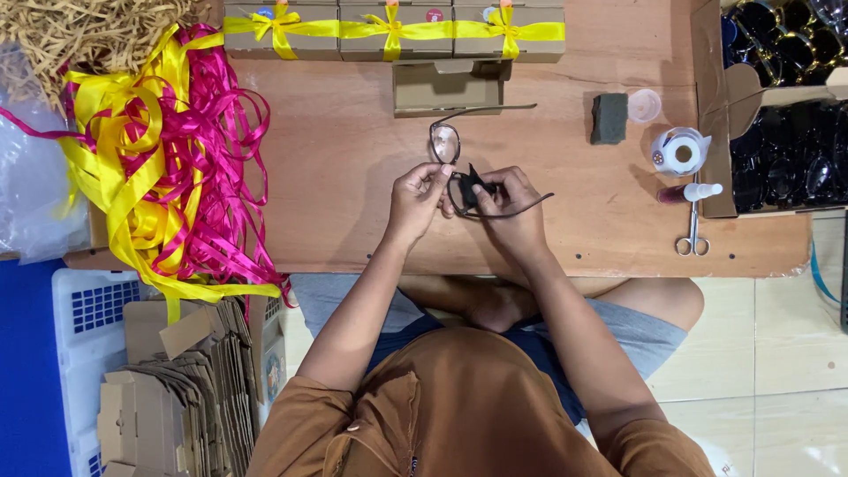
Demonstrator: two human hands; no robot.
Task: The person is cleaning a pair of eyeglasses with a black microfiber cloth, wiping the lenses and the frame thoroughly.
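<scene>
We're mid-wipe on the glasses (452, 168) held over the wooden table (353, 177): left hand (415, 199) pinches the frame, right hand (512, 208) grips a dark cloth (468, 187) on one lens; next likely needs the other lens.

Three ribboned boxes (393, 31), one scissors (692, 238)

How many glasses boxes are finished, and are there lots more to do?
Three boxes tied with yellow ribbon sit finished at the table's far edge. Right now the left hand and right hand hold a pair of black glasses, seemingly wiping a lens, with an open box beside. Many glasses wait in the carton.
</scene>
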